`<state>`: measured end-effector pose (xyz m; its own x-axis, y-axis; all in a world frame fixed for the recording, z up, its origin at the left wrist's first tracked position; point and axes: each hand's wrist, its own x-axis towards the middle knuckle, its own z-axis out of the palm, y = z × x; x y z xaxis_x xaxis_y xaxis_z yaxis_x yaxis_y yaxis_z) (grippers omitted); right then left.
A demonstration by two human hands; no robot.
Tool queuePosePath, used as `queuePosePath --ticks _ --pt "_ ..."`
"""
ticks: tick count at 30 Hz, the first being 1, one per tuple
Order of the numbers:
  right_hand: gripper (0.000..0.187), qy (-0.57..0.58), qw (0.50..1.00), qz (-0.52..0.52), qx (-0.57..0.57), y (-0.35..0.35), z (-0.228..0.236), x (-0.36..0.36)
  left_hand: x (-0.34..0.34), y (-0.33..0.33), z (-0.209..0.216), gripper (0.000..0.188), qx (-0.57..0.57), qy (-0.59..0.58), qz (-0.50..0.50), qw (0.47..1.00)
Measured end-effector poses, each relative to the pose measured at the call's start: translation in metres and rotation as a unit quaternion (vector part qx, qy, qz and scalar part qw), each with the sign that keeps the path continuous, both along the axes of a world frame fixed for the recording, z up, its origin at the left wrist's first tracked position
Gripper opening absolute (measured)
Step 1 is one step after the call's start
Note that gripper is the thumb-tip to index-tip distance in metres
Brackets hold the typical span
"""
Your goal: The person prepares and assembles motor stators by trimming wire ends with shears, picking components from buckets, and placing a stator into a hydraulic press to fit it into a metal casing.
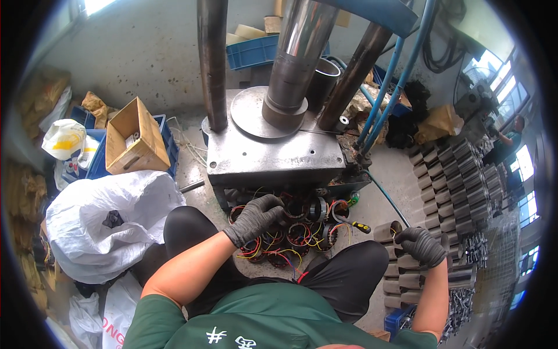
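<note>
My left hand (257, 219), in a dark grey knitted glove, reaches over motor stators (298, 234) with red, yellow and blue wires. Its fingers are extended and slightly bent; their tips come close to the stators under the press table's front edge, and nothing shows in them. At the right, my right hand (423, 246), gloved alike, is closed where a thin blue-green rod (387, 199) from the press base meets its fingers. Beside those fingers lies an open metal cylinder (385, 231). A screwdriver (354, 224) with a yellow-and-black handle rests by the stators.
A press with a steel table (273, 156), thick column and side posts stands ahead. Metal cylinders (450, 174) are stacked at the right. A white sack (110, 224) and wooden box (136, 139) are at the left. Blue hoses (386, 87) run down the press's right side.
</note>
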<state>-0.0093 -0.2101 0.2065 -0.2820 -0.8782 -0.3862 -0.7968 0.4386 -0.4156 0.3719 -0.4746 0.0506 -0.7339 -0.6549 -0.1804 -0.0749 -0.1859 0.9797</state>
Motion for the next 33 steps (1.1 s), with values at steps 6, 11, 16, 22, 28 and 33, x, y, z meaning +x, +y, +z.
queuePosePath --ticks 6,11,16,22,28,33 --pt "0.018 0.116 0.954 -0.115 -0.252 -0.028 0.005 -0.067 -0.003 0.004 0.001 0.020 0.002 -0.001 -0.010 1.000" --pt "0.031 0.362 0.755 -0.125 -0.533 -0.140 0.079 -0.097 -0.004 0.001 -0.010 0.021 -0.051 0.004 -0.025 0.998" --pt "0.039 0.314 0.770 -0.138 -0.537 -0.164 0.090 -0.134 -0.005 0.001 -0.017 0.022 -0.019 0.028 -0.001 0.999" --pt "0.034 0.141 0.941 -0.063 -0.302 -0.059 0.030 -0.059 0.000 -0.003 -0.022 0.020 -0.059 0.038 -0.024 0.997" --pt "0.016 0.061 0.990 0.024 -0.125 0.010 -0.015 0.018 -0.005 -0.004 -0.025 0.021 -0.105 0.019 -0.022 0.994" --pt "0.018 -0.001 1.000 -0.021 0.015 -0.008 0.020 0.021 -0.007 -0.003 -0.013 0.021 -0.020 -0.001 -0.012 1.000"
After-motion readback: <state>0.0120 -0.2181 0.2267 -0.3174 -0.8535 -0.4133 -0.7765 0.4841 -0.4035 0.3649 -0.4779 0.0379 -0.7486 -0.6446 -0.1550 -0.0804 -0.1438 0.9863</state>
